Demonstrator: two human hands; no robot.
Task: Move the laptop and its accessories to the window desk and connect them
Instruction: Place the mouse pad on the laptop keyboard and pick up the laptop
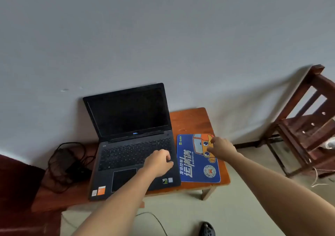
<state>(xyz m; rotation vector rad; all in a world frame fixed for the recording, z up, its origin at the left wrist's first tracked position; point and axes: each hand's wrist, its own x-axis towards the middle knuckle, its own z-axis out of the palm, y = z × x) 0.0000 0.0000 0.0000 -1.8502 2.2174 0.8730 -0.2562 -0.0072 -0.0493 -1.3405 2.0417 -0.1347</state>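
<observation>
charger cable (68, 165) left of laptop (134, 145); chair (308, 123) right.

The open laptop (134, 145) sits close before the wall (163, 36), so its raised screen closes off the rear. A tangled black cable (61, 163) crowds the table (188, 119) at its left. To its right the flat mouse pad (192, 172) and bare wood leave free approach; the wooden chair (304, 127) stands well apart, open floor (235, 208) between.

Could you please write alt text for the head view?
A person's left hand rests on an open laptop on a wooden table; the right hand reaches over a blue mouse pad beside it. Cables lie at left.
</observation>
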